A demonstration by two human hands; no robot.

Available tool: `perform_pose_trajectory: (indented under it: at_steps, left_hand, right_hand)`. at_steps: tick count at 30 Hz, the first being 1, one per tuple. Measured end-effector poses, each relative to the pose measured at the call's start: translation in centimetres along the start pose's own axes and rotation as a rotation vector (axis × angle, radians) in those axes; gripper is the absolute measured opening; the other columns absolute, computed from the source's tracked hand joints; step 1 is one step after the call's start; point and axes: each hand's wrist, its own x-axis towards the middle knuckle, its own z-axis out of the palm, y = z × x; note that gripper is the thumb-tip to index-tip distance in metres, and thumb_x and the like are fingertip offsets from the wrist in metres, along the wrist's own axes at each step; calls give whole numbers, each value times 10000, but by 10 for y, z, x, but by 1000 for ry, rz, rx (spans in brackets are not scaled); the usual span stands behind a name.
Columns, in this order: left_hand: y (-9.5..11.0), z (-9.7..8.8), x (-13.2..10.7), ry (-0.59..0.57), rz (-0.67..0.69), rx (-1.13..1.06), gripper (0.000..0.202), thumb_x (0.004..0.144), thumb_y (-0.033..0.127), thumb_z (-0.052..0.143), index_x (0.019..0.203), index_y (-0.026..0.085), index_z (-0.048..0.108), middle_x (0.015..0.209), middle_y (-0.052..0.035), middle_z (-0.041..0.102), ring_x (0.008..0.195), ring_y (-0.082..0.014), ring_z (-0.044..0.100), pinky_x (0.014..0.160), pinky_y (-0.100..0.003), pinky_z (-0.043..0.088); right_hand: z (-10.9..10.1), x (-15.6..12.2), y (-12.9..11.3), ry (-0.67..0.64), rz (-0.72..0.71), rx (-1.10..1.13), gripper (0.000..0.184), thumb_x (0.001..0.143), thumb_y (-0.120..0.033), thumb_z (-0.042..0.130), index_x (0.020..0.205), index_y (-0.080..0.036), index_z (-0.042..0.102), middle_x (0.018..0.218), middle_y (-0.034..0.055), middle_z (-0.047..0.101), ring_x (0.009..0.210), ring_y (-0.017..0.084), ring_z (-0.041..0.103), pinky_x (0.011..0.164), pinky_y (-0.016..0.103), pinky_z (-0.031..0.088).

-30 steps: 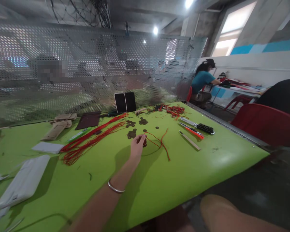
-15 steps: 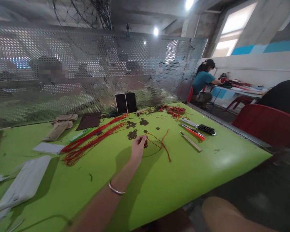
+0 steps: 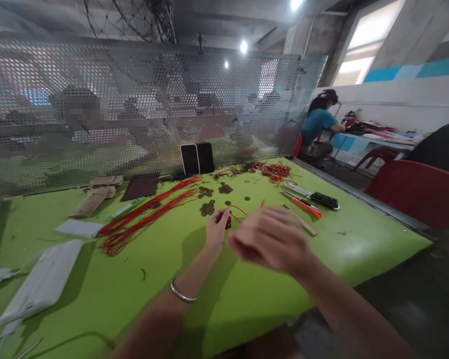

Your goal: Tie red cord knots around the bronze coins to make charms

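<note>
Head view: my left hand [image 3: 216, 228] pinches the red cord [image 3: 238, 211] and a dark coin at mid-table [image 3: 359, 244]. My right hand [image 3: 271, 239] hovers blurred, fingers loosely spread, holding nothing. Loose coins [image 3: 206, 208] and long cords [image 3: 142, 219] lie unstrung, so most work remains.

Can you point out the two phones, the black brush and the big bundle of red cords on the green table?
phones [image 3: 197, 158], head view, on the dark screens.
black brush [image 3: 325, 200], head view, on its bristles.
red cord bundle [image 3: 142, 217], head view, mid-length of the strands.
</note>
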Motion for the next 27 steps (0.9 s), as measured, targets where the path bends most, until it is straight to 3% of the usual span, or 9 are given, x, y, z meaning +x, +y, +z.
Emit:
perform_pose_trajectory:
  at_steps: [2, 4, 6, 9, 13, 19, 27]
  left_hand:
    - [2, 0, -1, -15, 15, -2, 301, 659, 424, 697, 741, 139, 650, 602, 4, 548, 537, -87, 451, 527, -228, 358]
    - [3, 1, -3, -29, 18, 4, 304, 651, 424, 701, 749, 139, 654, 591, 11, 543, 522, -82, 444, 512, -218, 347]
    - [5, 1, -4, -34, 9, 11, 307, 646, 424, 702, 761, 143, 659, 595, 13, 552, 523, -83, 454, 512, -213, 349]
    - [6, 2, -5, -32, 2, 16, 281, 647, 402, 704, 766, 150, 668, 626, 8, 582, 556, -89, 480, 536, -209, 365]
    - [8, 5, -5, -34, 5, 12, 226, 657, 365, 700, 748, 160, 676, 651, 6, 611, 599, -95, 502, 558, -200, 369]
    - [10, 6, -6, -67, -13, -14, 177, 664, 335, 699, 723, 170, 681, 642, 10, 627, 601, -95, 516, 569, -194, 381]
    - [8, 7, -8, -65, -12, -13, 221, 649, 362, 705, 724, 155, 686, 617, 3, 618, 566, -88, 507, 535, -189, 379]
  right_hand:
    - [31, 2, 44, -91, 58, 95, 47, 830, -178, 567, 848, -198, 605, 749, 7, 645, 666, 121, 575, 611, 236, 456]
    - [59, -9, 78, -212, 233, 178, 115, 841, -162, 532, 925, -170, 611, 819, 34, 657, 671, 121, 583, 620, 238, 465]
    - [83, -26, 100, -259, 414, 228, 145, 838, -166, 516, 932, -162, 627, 861, 60, 660, 724, 146, 598, 663, 270, 472]
    - [105, -47, 111, -296, 629, 432, 176, 841, -222, 515, 940, -165, 650, 875, 75, 670, 752, 162, 614, 670, 279, 477]
    - [113, -54, 111, -322, 849, 749, 240, 830, -330, 533, 964, -173, 654, 825, 62, 669, 723, 160, 609, 656, 280, 469]
    - [111, -52, 111, -245, 1057, 1054, 269, 716, -394, 650, 852, -161, 640, 799, 41, 642, 703, 136, 576, 695, 274, 434]
    - [110, -51, 110, -321, 1043, 1099, 180, 738, -351, 568, 781, -176, 569, 682, -21, 532, 600, 104, 475, 596, 242, 371]
